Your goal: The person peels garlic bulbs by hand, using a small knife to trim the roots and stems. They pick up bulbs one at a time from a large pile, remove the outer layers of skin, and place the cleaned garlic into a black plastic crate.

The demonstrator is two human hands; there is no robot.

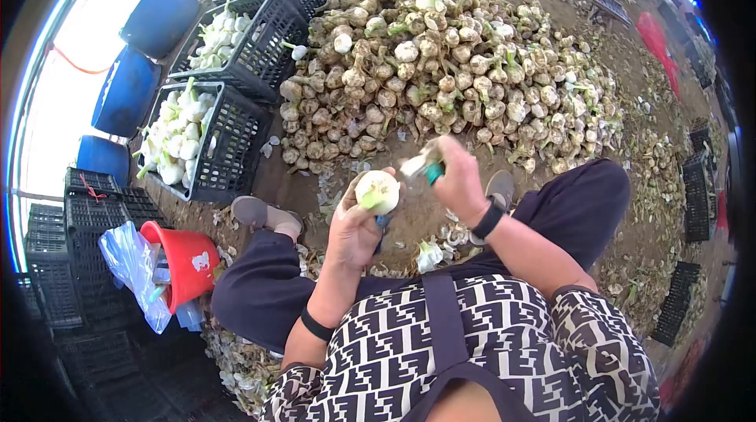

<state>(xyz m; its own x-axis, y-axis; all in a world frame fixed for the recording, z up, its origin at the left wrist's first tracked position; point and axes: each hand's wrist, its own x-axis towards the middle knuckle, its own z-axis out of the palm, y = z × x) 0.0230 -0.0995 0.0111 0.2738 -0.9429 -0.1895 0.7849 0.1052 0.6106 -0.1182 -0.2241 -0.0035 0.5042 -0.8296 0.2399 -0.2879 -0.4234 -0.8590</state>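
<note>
Just in front of my body, my left hand [356, 225] grips a peeled white garlic bulb [378, 192], its cut green stem end facing up. To its right, my right hand [459, 179] is closed around a small green-handled knife [433, 172]. The knife's front part is blurred by motion and sits close to the bulb, apparently not touching it. Beyond both hands rises a large heap of unpeeled, soil-stained garlic bulbs [441, 60]. A whitish-green garlic piece [429, 255] lies on the ground between my legs, among loose skins.
At left, black plastic crates [240, 142] hold cleaned white bulbs. Blue barrels [118, 91] line the wall behind them. A red bucket [185, 264] with a clear plastic bag [134, 268] stands by my left knee. More crates [676, 304] are at right; garlic skins litter the dirt floor.
</note>
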